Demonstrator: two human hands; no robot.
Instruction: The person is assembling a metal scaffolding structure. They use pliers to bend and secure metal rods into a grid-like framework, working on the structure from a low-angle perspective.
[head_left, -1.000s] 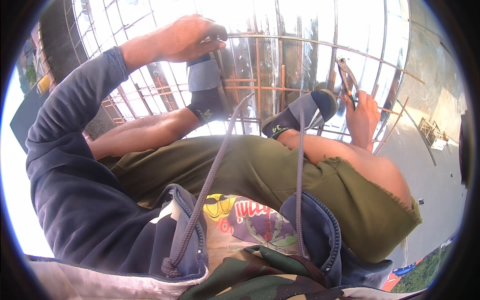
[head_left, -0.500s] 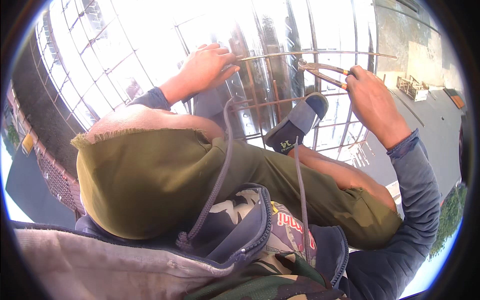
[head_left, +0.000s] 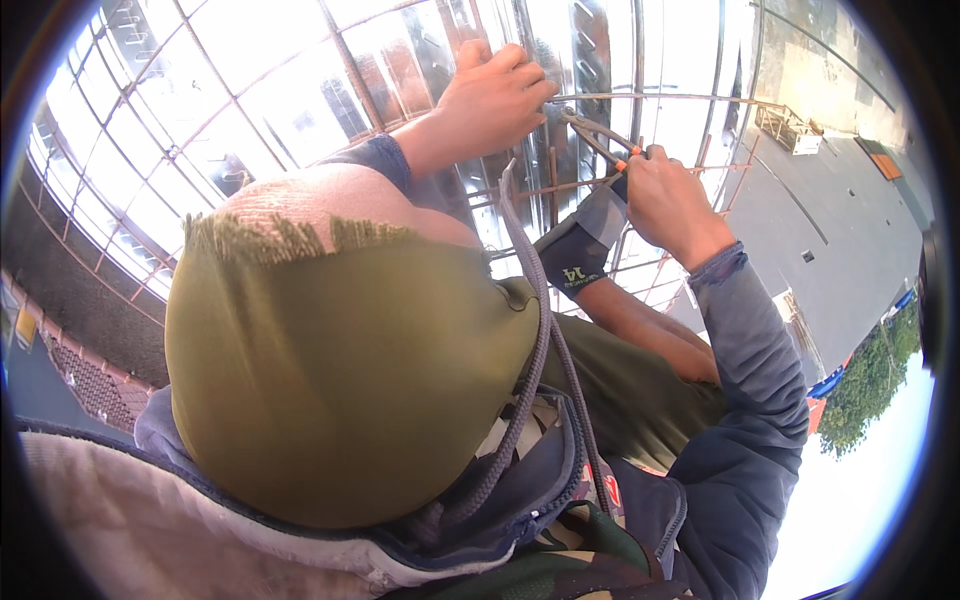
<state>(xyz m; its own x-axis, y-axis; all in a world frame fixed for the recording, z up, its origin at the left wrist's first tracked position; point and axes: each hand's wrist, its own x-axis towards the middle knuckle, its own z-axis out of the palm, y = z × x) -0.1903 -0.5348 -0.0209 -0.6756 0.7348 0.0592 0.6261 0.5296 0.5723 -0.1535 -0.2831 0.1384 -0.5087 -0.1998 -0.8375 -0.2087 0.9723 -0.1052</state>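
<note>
Pincers (head_left: 603, 133) in the right grip (head_left: 672, 200), left grip (head_left: 500, 95) to their left (rebar grid (head_left: 350, 67) beneath both)

And over on the right, a small slatted frame (head_left: 790, 130) sits near a reddish-brown board (head_left: 881, 160), green foliage (head_left: 865, 408) below, reddish tiles (head_left: 90, 380) far left!

Daylight, strong; sky (head_left: 850, 510), far below and right of the pliers (head_left: 600, 142), blank white. Glare: metal sheeting (head_left: 405, 85) left of the pliers, largely burnt out behind the rebar (head_left: 352, 68). Distortion: fisheye, bars bowed far left of the pliers; border black, rounded, blue-fringed. Focus: pale hood lining (head_left: 200, 520), far below left of the pliers, soft.
</note>
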